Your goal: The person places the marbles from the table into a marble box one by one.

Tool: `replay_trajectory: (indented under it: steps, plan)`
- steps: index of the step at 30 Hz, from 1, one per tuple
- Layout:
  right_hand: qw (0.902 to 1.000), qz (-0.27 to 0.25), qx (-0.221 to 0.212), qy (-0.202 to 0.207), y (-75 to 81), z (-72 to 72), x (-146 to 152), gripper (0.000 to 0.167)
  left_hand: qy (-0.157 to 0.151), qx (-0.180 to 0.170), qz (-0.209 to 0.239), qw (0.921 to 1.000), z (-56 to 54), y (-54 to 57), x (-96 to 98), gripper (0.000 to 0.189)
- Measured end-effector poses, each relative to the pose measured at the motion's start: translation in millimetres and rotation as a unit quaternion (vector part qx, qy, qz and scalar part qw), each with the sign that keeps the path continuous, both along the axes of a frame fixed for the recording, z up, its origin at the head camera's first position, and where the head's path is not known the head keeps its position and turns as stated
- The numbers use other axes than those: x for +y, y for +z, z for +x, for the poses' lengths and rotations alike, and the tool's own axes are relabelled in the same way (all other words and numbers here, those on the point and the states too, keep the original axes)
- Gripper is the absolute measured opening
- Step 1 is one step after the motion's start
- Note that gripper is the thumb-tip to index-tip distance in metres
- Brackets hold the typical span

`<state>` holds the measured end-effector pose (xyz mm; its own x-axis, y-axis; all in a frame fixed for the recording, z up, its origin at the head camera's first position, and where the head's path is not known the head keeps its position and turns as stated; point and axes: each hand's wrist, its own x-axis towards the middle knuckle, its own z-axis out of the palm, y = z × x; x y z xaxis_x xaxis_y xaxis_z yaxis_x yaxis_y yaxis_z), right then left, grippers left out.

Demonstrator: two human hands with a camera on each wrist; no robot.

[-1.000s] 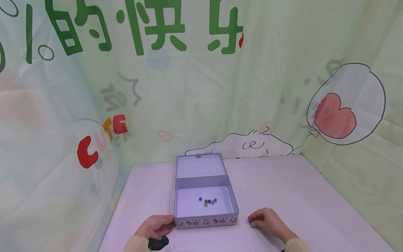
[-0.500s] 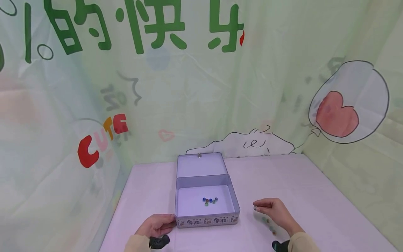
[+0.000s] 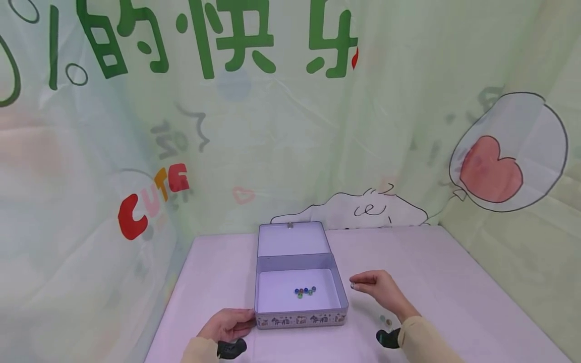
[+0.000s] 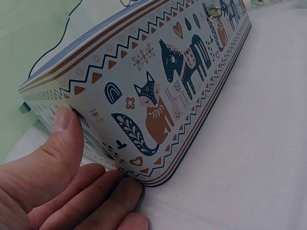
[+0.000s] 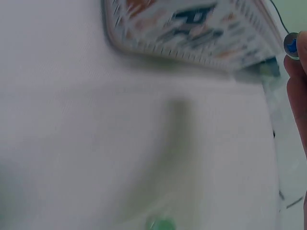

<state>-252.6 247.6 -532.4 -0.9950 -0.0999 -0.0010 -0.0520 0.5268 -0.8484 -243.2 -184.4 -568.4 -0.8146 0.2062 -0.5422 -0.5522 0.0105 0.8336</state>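
The right hand (image 3: pixel 380 290) is hovering over the bench (image 3: pixel 218 272), just right of the box (image 3: pixel 301 320), its thumb and fingers pinching a clear-and-blue marble (image 5: pixel 290 45) at their tips, the gap only as wide as the marble. The left hand (image 3: pixel 227 324) is touching the box at its near left corner, fingers loosely bent, thumb resting on the side wall. The box is standing open, its lid (image 3: pixel 292 237) leaning back at the far side. A cluster (image 3: pixel 306 290) of marbles is lying inside, right of the middle; loose marbles (image 3: pixel 389 322) are lying on the bench near the right wrist.
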Motion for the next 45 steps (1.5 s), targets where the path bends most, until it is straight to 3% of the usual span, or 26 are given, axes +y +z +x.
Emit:
replay_trajectory:
  steps: [6,13,19,26,32,45]
  plan:
    - [0.9998,-0.006,0.004,0.016,12.1,-22.1,-36.3,0.022,-0.007,0.002,0.012,0.9999,2.3,-1.4,0.9,0.039]
    - [0.998,-0.008,0.026,0.058,14.1,-39.0,-68.3,0.022,-0.012,0.0,0.011,0.9999,4.6,-3.2,2.6,0.036]
    - [0.9968,-0.005,0.04,0.069,17.5,-39.4,-79.7,0.019,-0.001,-0.003,0.019,0.9998,3.4,-1.3,5.4,0.036]
    - [0.9967,-0.006,0.032,0.074,18.2,-40.7,-84.9,0.019,-0.012,0.013,0.009,0.9998,0.8,-3.3,5.3,0.036]
    - [0.9968,-0.008,0.034,0.072,19.7,-42.5,-87.5,0.018,-0.001,0.0,0.007,1.0,-3.6,-4.6,3.9,0.038]
    - [0.996,-0.011,0.036,0.082,24.2,-42.6,-92.4,0.02,0.005,0.006,0.013,0.9999,2.3,0.1,-2.8,0.035]
